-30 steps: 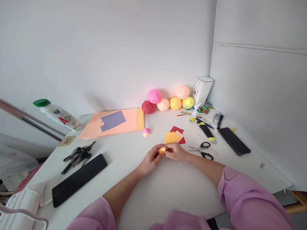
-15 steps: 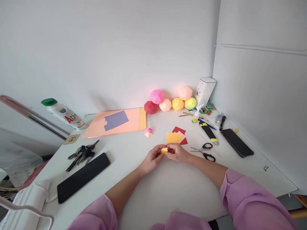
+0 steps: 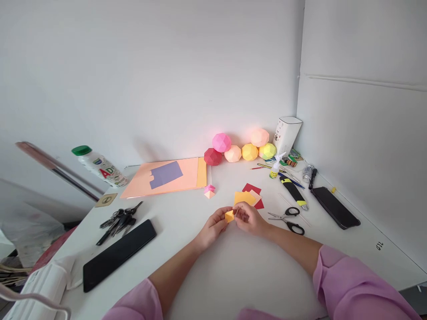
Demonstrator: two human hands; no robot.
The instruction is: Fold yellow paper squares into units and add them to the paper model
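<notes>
Over the white table (image 3: pixel 240 275), left of the scissors (image 3: pixel 283 218), the left hand (image 3: pixel 214 226) pinches a folded yellow paper piece (image 3: pixel 229 216); the right hand (image 3: pixel 251 220) curls alongside, grip unclear; light, even pressure should keep creases crisp.

Looking in one wide view from the head, forward and down over the bench (image 3: pixel 260 280), facing the wall (image 3: pixel 150 66) behind. Showing from above the left forearm (image 3: pixel 178 270) and right forearm (image 3: pixel 293 245), with the folded yellow paper (image 3: pixel 229 216) rather small, below centre.
</notes>
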